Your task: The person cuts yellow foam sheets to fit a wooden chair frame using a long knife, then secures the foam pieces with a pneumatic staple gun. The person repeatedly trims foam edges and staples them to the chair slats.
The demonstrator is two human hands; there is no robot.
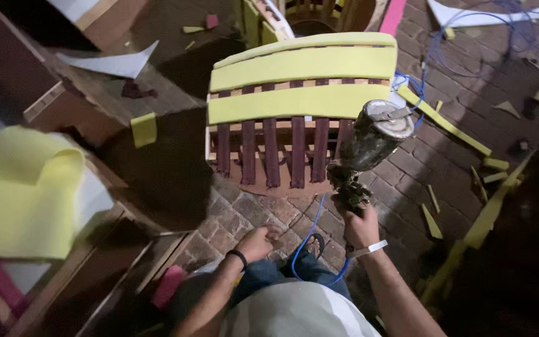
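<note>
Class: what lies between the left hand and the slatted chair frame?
Head view: bare brick floor lies between the left hand and the chair frame; nothing else sits there.

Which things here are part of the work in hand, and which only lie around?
In hand:
- spray gun held by right hand
- blue hose
- wooden slatted frame with yellow foam strips
- left hand, empty

Lying about:
- foam offcuts on brick floor
- folded foam sheet
- white paper scrap
</note>
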